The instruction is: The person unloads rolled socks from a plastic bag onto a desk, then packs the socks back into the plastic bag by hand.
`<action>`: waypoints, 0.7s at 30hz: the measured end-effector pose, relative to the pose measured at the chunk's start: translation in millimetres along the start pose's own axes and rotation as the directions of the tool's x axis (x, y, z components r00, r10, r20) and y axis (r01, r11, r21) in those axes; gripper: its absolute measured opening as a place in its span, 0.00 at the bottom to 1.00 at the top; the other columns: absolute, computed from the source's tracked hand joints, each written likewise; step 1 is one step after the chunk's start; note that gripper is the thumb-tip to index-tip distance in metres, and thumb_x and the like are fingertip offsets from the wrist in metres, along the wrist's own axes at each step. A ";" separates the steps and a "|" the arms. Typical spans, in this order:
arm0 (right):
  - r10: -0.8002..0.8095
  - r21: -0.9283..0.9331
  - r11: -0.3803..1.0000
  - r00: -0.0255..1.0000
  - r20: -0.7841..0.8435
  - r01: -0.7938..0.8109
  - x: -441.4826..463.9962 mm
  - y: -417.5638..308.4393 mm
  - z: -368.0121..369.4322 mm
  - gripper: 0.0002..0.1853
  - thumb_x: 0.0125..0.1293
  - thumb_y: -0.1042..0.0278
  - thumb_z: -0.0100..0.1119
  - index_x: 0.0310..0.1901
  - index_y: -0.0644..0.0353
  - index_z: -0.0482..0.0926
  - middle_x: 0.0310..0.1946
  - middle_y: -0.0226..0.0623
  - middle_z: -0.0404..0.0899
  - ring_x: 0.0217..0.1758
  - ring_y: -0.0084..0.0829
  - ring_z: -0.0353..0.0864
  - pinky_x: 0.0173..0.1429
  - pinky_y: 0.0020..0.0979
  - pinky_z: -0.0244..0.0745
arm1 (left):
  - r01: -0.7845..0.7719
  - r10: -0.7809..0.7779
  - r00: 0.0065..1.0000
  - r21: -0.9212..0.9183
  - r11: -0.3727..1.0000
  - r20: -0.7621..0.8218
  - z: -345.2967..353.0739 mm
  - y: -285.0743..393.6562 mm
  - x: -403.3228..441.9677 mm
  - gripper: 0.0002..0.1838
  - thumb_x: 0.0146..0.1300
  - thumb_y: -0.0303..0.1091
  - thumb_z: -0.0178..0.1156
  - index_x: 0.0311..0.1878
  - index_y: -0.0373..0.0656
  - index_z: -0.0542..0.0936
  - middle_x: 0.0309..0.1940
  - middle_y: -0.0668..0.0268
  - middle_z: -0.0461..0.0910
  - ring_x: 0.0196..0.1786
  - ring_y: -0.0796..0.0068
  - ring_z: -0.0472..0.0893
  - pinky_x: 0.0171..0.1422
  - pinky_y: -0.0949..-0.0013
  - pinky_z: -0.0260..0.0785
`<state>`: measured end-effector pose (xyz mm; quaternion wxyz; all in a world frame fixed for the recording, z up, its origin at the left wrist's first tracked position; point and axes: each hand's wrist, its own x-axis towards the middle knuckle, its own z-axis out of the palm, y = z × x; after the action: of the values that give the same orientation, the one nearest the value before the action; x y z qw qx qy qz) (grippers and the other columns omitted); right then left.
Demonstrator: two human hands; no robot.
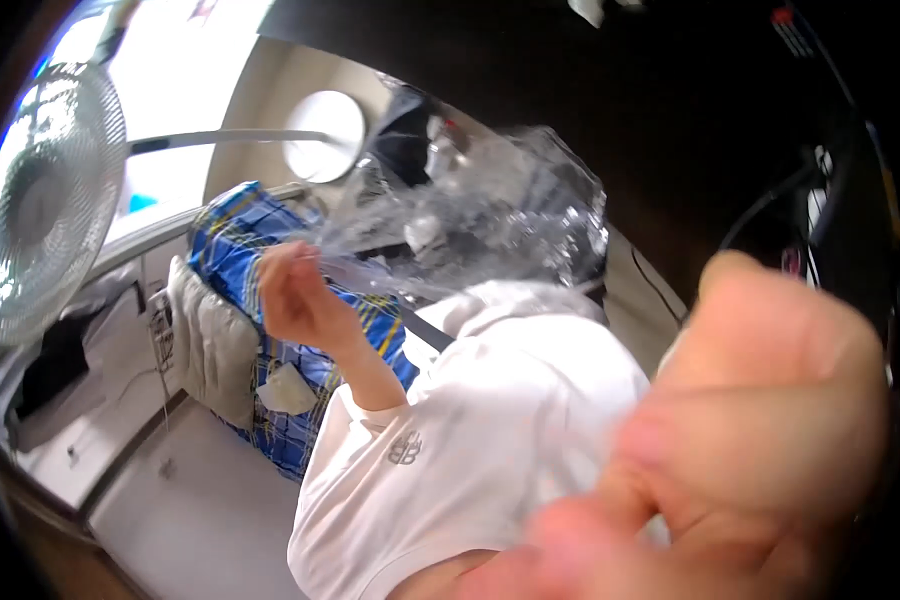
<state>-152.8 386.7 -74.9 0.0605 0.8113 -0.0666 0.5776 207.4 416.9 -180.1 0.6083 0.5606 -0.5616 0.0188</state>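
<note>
Head view | left grip (300,298) pinched on clear plastic (515,215), spread beyond white shirt (510,420) | right grip (760,410) blurred, closure impossible to tell | plastic could tear if tugged hard

fan (45,205) far left | cloth (235,235) right of fan, behind left hand (305,300) | plastic film (480,235) beyond shirt (500,430), right of left hand | right hand (770,400) lower right | upper right: probably a tabletop (670,130)
</note>
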 end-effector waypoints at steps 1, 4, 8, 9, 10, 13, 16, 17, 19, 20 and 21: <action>-0.027 -0.039 0.999 0.999 -0.026 0.026 -4.0 2.4 -9.6 0.15 0.75 0.47 0.48 0.36 0.41 0.81 0.27 0.22 0.73 0.30 0.16 0.72 0.38 0.25 0.68 | 0.004 -0.005 1.000 -0.015 1.000 -0.015 1.2 4.5 -5.4 0.03 0.68 0.22 0.64 0.42 0.32 0.84 0.33 0.59 0.83 0.37 0.68 0.79 0.42 0.68 0.71; -0.089 -0.141 0.987 0.989 -0.116 0.072 -6.0 18.6 -28.1 0.18 0.77 0.44 0.44 0.35 0.39 0.80 0.25 0.19 0.71 0.28 0.13 0.70 0.36 0.23 0.66 | 0.064 -0.062 0.987 0.004 0.998 -0.147 0.0 21.2 -13.1 0.03 0.67 0.21 0.65 0.41 0.32 0.84 0.33 0.59 0.83 0.36 0.68 0.78 0.41 0.68 0.70; -0.043 -0.124 0.992 0.993 -0.112 0.029 18.0 59.1 -22.9 0.22 0.79 0.40 0.40 0.32 0.37 0.79 0.21 0.15 0.68 0.25 0.10 0.67 0.32 0.20 0.63 | -0.005 0.006 0.997 0.018 1.000 -0.080 7.9 13.5 -0.9 0.04 0.63 0.17 0.66 0.40 0.32 0.84 0.31 0.59 0.83 0.33 0.68 0.77 0.37 0.70 0.67; 0.054 0.211 0.974 0.991 0.124 -0.080 52.3 66.1 4.7 0.10 0.68 0.55 0.55 0.29 0.46 0.79 0.22 0.20 0.74 0.26 0.16 0.74 0.31 0.23 0.71 | -0.033 0.035 0.997 0.021 0.999 -0.074 7.7 18.1 -4.6 0.05 0.61 0.16 0.66 0.40 0.32 0.85 0.30 0.59 0.82 0.32 0.68 0.77 0.36 0.71 0.65; 0.092 0.367 0.911 0.960 0.263 -0.188 65.7 67.3 29.0 0.07 0.62 0.63 0.62 0.28 0.51 0.79 0.23 0.24 0.77 0.26 0.21 0.79 0.30 0.24 0.75 | -0.013 0.014 0.996 0.009 1.000 -0.089 5.7 21.5 -7.2 0.05 0.61 0.16 0.66 0.40 0.32 0.85 0.30 0.59 0.82 0.32 0.68 0.77 0.36 0.71 0.65; 0.145 0.355 0.813 0.752 0.643 -0.461 63.8 64.3 89.3 0.06 0.58 0.70 0.66 0.26 0.56 0.79 0.26 0.33 0.84 0.28 0.30 0.86 0.29 0.30 0.78 | 0.068 -0.068 0.994 -0.002 0.998 -0.083 7.7 21.6 -6.2 0.06 0.61 0.17 0.66 0.41 0.32 0.85 0.29 0.61 0.81 0.30 0.68 0.75 0.35 0.68 0.64; 0.075 0.093 0.835 0.279 0.957 -0.543 19.0 57.8 141.5 0.03 0.61 0.70 0.63 0.33 0.58 0.82 0.29 0.37 0.85 0.32 0.39 0.89 0.34 0.38 0.82 | -0.045 0.044 0.993 -0.009 0.999 -0.113 6.3 18.9 -8.3 0.05 0.63 0.21 0.65 0.42 0.33 0.85 0.28 0.61 0.81 0.30 0.68 0.74 0.35 0.67 0.64; 0.050 0.051 0.832 0.166 0.985 -0.553 -2.4 53.2 161.9 0.04 0.62 0.71 0.63 0.38 0.58 0.83 0.32 0.37 0.85 0.34 0.41 0.88 0.38 0.40 0.83 | -0.064 0.059 0.989 -0.037 0.997 -0.135 5.7 18.1 -10.7 0.07 0.65 0.25 0.63 0.42 0.33 0.85 0.28 0.61 0.80 0.30 0.67 0.74 0.35 0.66 0.63; 0.017 0.033 0.810 0.079 0.997 -0.586 -37.0 40.1 184.1 0.17 0.64 0.69 0.64 0.55 0.56 0.83 0.44 0.39 0.84 0.44 0.43 0.87 0.47 0.43 0.83 | -0.082 0.076 0.990 -0.049 0.995 -0.119 6.3 21.0 -12.6 0.07 0.65 0.26 0.62 0.42 0.33 0.85 0.27 0.61 0.80 0.29 0.66 0.74 0.35 0.66 0.64; 0.007 0.021 0.799 0.044 0.999 -0.601 -43.9 36.0 188.4 0.22 0.66 0.67 0.65 0.62 0.54 0.80 0.51 0.41 0.83 0.50 0.44 0.86 0.50 0.45 0.84 | -0.105 0.098 0.990 -0.061 0.993 -0.100 6.7 21.8 -12.8 0.07 0.65 0.26 0.62 0.42 0.33 0.85 0.27 0.61 0.79 0.29 0.66 0.74 0.35 0.66 0.64; 0.014 0.013 0.800 0.040 0.999 -0.601 -47.9 36.6 191.2 0.22 0.66 0.67 0.65 0.62 0.54 0.80 0.51 0.41 0.83 0.50 0.44 0.86 0.50 0.45 0.84 | -0.110 0.105 0.992 -0.065 0.992 -0.074 6.9 21.7 -13.3 0.07 0.66 0.27 0.62 0.41 0.33 0.85 0.27 0.60 0.80 0.28 0.65 0.75 0.34 0.66 0.65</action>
<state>2.9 319.0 -181.6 -0.3131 0.9335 -0.1378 -0.1074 183.8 428.2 -176.9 0.6450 0.5070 -0.5694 0.0519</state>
